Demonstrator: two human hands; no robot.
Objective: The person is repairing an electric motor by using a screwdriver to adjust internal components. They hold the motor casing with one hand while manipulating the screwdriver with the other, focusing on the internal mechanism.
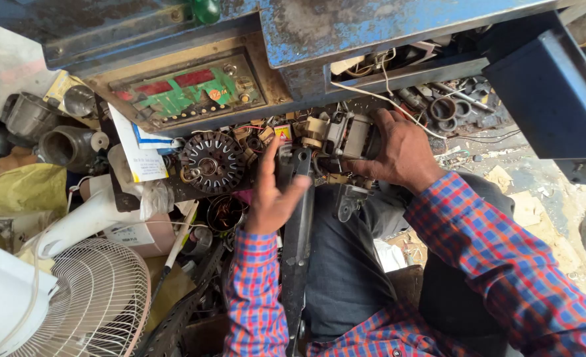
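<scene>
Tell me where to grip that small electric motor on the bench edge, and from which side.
Grip the small electric motor around its grey laminated body, coming from the right, as the right hand does now. The body looks like the broadest, firmest part; the left end carries exposed windings and cream plastic parts, likely fragile. The left hand is open by the dark metal bar.

Both arms reach forward in checked red-and-blue sleeves. The left hand (271,192) is raised with palm turned sideways, fingers extended upward and held together, thumb spread off to the right. The right hand (399,149) lies knuckles up, fingers curled leftward in a grasp, wrist bent, forearm angling back toward the lower right.
</scene>
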